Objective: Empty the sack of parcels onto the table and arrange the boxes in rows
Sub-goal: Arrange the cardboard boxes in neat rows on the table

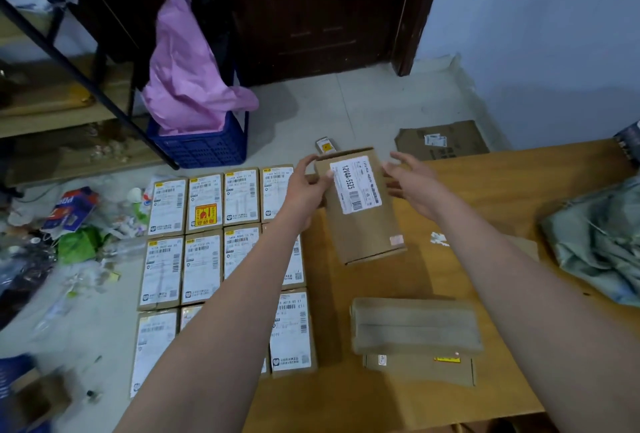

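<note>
Placement was the step in hand: the labelled box (358,205) had to join the grid of boxes (221,242) as the next in line. It was held above the table (485,190), just right of the grid's top row and tilted, its white label facing up with the print running lengthwise. The left hand (306,190) gripped the box's left edge, thumb over the label's corner and fingers curled behind the top. The right hand (412,179) was beside the box's right edge with fingers spread and loosely bent; whether it touched the cardboard could not be told, so it read as released or only steadying.

To do this well, I judged that the box should be turned until its long side ran parallel to the grid's columns, label up like the rest, then lowered flat just right of the grid's top-right box with edges flush and touching. The right hand would do best pressing against the free side to square it, since a one-handed drop from a tilt could nudge the neighbours out of line. The box looked larger than those in the grid, so it may have needed a column of its own.

Two plain boxes (417,339), stacked, lay on the table nearer the person than the labelled box, not yet sorted. The sack (599,242) lay crumpled at the table's right edge, well right of the grid.
</note>
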